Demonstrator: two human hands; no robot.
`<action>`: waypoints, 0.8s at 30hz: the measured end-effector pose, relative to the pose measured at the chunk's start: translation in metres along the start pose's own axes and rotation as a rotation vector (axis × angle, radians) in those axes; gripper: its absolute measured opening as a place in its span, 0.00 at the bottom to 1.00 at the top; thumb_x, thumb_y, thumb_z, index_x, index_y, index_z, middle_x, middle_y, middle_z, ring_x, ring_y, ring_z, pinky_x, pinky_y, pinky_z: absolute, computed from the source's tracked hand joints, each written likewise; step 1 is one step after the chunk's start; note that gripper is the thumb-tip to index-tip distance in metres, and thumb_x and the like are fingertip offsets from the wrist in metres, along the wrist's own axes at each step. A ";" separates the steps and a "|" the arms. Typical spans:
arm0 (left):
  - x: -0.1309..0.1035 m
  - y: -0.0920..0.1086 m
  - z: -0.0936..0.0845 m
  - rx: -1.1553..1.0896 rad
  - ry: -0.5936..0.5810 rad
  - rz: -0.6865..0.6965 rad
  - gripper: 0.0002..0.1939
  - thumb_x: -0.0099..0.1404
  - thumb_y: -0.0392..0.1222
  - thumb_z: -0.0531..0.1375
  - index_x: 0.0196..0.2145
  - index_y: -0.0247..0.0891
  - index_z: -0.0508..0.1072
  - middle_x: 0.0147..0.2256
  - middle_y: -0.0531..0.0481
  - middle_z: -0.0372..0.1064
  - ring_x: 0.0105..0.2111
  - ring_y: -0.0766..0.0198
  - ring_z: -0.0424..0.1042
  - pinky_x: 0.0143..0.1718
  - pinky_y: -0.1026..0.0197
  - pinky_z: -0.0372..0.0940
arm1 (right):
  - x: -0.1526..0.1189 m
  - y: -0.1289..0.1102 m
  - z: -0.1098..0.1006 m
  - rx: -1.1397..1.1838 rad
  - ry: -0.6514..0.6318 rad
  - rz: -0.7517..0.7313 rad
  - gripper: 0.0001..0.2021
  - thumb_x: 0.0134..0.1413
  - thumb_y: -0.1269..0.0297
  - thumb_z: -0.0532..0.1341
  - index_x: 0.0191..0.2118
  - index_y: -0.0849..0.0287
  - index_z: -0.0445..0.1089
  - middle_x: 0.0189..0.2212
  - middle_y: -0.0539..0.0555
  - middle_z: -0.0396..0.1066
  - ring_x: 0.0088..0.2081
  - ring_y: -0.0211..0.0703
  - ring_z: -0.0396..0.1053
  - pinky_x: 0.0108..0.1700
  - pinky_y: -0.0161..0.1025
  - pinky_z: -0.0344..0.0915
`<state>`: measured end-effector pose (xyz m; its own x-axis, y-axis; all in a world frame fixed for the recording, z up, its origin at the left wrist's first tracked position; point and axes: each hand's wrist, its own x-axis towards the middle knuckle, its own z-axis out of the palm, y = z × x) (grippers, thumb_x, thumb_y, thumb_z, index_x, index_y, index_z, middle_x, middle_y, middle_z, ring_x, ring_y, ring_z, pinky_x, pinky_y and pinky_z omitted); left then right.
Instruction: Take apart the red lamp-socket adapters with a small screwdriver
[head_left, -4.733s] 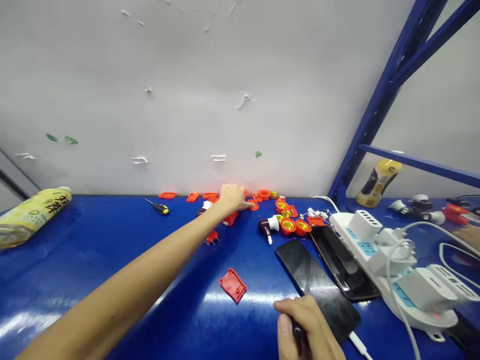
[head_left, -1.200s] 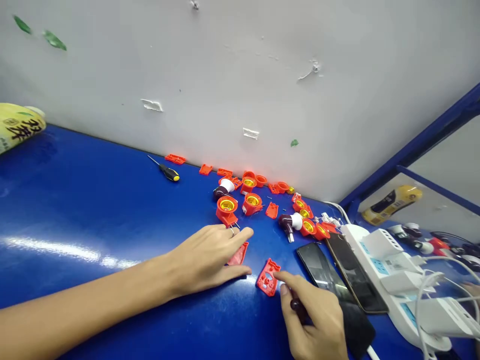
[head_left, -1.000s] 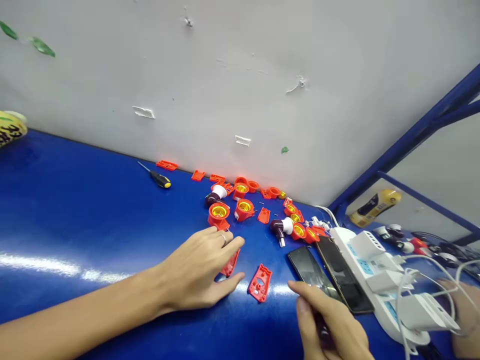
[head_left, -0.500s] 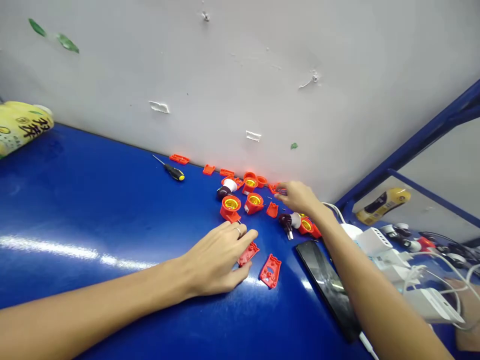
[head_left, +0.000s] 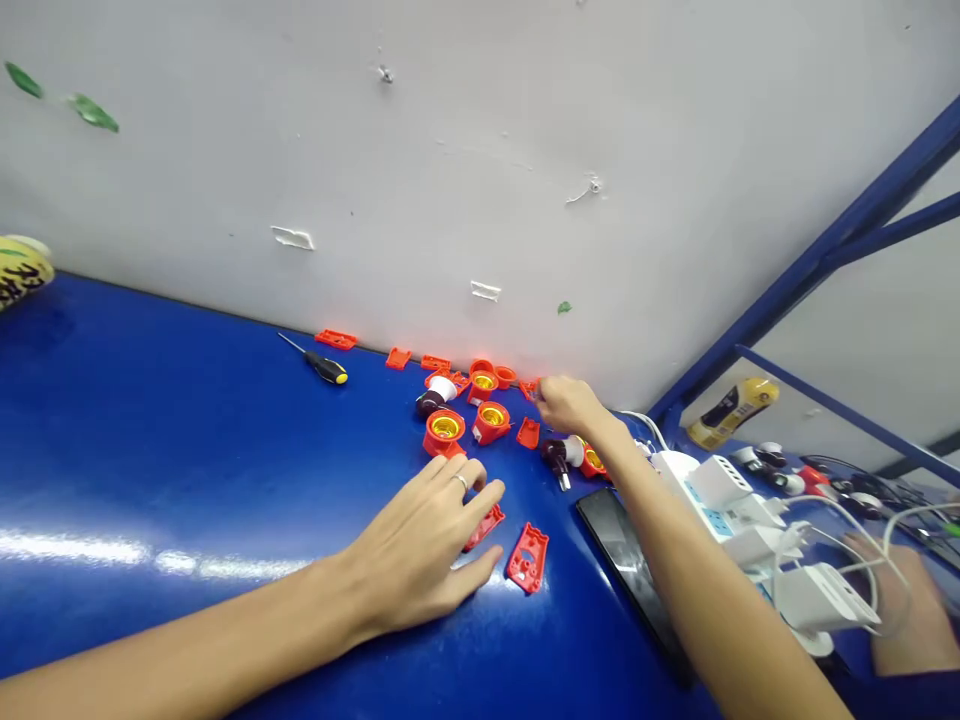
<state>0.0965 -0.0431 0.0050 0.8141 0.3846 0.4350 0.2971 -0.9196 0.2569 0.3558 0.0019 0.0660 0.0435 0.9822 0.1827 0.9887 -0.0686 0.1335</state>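
Note:
Palm down on the blue tabletop, my left hand [head_left: 427, 540] has its fingers and thumb apart. It partly covers a red plastic shell piece [head_left: 486, 526]; a second red shell piece [head_left: 528, 558] lies just right of the thumb. Near the wall, my right hand [head_left: 568, 403] is closed beside a small red part [head_left: 529, 389], its fingertips mostly hidden. Between the hands sit red lamp sockets with brass-coloured threads [head_left: 491, 420], [head_left: 444, 430]. A dark plug with a white collar [head_left: 433, 398] and a similar plug [head_left: 559, 455] lie among them.
Left along the wall lie a screwdriver [head_left: 324, 367] and a red strip [head_left: 336, 340]. A black phone [head_left: 626, 550] lies under my right forearm. Farther right are white chargers and cables [head_left: 724, 482], a yellow bottle [head_left: 733, 412] and another person's blurred arm [head_left: 911, 610]. Another yellow bottle [head_left: 24, 272] stands far left.
The camera view has turned, so the scene sits farther left and slightly lower. My right hand's fingers have curled in near the red part; my left hand stays over the shell piece.

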 end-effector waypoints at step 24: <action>0.013 0.047 -0.020 -1.731 -0.166 -0.480 0.15 0.67 0.50 0.58 0.29 0.35 0.69 0.31 0.51 0.58 0.33 0.63 0.54 0.37 0.61 0.55 | -0.205 -0.073 -0.026 0.548 0.422 -0.132 0.09 0.73 0.61 0.52 0.40 0.50 0.68 0.23 0.41 0.69 0.20 0.35 0.65 0.26 0.35 0.55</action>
<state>0.1108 -0.0797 0.0402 0.8917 0.4526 0.0055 -0.2169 0.4167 0.8828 0.2712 -0.1986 0.0438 -0.0316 0.8168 0.5761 0.9167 0.2534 -0.3090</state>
